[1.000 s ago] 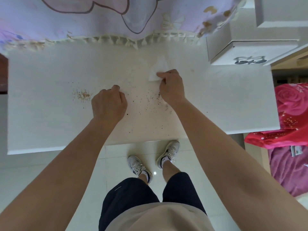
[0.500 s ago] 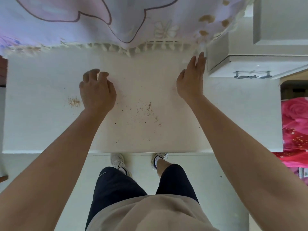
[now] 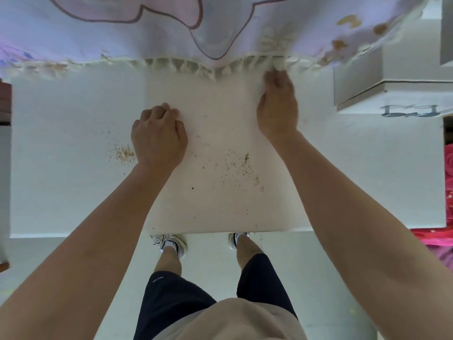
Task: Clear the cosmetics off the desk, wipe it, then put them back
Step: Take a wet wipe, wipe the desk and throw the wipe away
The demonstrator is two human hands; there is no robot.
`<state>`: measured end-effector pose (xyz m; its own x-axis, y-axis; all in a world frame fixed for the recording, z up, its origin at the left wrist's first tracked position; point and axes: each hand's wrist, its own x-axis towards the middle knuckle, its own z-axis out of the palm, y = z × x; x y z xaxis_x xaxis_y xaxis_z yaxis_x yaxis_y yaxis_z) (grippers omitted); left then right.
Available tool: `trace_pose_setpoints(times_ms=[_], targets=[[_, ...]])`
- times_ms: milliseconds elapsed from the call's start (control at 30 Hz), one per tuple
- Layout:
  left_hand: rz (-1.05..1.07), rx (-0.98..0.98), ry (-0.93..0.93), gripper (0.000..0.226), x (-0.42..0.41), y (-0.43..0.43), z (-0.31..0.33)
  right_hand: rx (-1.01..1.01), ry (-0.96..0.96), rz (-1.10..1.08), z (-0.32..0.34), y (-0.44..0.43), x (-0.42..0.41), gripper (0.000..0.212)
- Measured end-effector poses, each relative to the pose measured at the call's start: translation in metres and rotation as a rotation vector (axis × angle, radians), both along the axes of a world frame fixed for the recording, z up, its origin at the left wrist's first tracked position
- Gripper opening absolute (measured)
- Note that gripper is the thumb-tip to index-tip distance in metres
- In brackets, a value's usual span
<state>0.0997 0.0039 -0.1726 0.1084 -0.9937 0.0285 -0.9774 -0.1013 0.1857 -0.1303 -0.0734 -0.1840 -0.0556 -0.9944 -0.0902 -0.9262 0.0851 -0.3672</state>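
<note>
Two hands lie on the white desk (image 3: 73,192), which fills the middle of the view from left to right. On the desk's middle, slightly left of centre, the left hand (image 3: 159,138) rests knuckles up, its fingers curled under so that the tips press on the top; nothing shows in its grip. Further back on the desk, at its far edge and right of centre, the right hand (image 3: 278,109) lies palm down with its fingers (image 3: 275,78) reaching into the fringe (image 3: 186,66) of a pale lilac curtain (image 3: 147,33) that hangs over that edge. Those fingers are blurred, so I cannot tell whether they are straight or bent, nor whether they have hold of anything. On the desk just left of the left hand lies a small tan patch of crumbs (image 3: 123,153), touching the hand's outline. A wider scatter of brown specks (image 3: 235,168) lies on the desk between the two forearms, thinning out toward the near edge. At the desk's far right corner stands a white box (image 3: 362,79) with a silver handle (image 3: 409,111) on the face that looks toward the camera; the right hand is well apart from it. Past the desk's right edge shows a red cloth (image 3: 448,168) with a rose print. Below the desk's near edge, two white shoes (image 3: 171,244) stand on the pale floor (image 3: 318,266), toes hidden under the desk, with dark shorts (image 3: 171,303) nearer the camera.
</note>
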Motion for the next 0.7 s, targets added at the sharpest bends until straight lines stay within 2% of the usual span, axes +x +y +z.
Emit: trace_pose_setpoints(times_ms=[100, 167, 233, 333, 400, 467, 533, 633, 700], targets=[[-0.006, 0.013, 0.025, 0.040, 0.003, 0.000, 0.004, -0.068, -0.033, 0.290, 0.003, 0.017, 0.038, 0.047], [-0.031, 0.027, 0.039, 0.040, 0.005, 0.000, 0.006, -0.115, -0.101, 0.325, 0.006, 0.023, 0.046, 0.038], [-0.061, 0.036, 0.057, 0.039, 0.010, 0.000, 0.008, -0.192, -0.183, 0.204, 0.011, 0.022, 0.037, 0.033], [-0.128, 0.055, 0.061, 0.040, 0.019, 0.005, 0.005, -0.306, -0.235, -0.212, 0.013, 0.013, -0.005, 0.034], [-0.149, 0.073, 0.076, 0.041, 0.023, 0.007, 0.004, -0.260, -0.190, -0.462, 0.010, 0.007, -0.030, 0.042], [-0.162, 0.094, 0.090, 0.041, 0.026, 0.006, 0.005, -0.135, -0.065, -0.533, 0.004, 0.003, -0.033, 0.049], [-0.170, 0.109, 0.129, 0.039, 0.030, 0.005, 0.007, -0.077, -0.014, -0.425, 0.003, -0.002, -0.008, 0.050], [-0.104, 0.120, 0.330, 0.037, 0.044, 0.004, 0.012, -0.069, -0.016, -0.129, 0.003, -0.003, 0.058, 0.054], [-0.058, 0.066, 0.378, 0.040, 0.058, 0.008, 0.018, -0.080, 0.012, 0.068, 0.003, 0.007, 0.105, 0.056]])
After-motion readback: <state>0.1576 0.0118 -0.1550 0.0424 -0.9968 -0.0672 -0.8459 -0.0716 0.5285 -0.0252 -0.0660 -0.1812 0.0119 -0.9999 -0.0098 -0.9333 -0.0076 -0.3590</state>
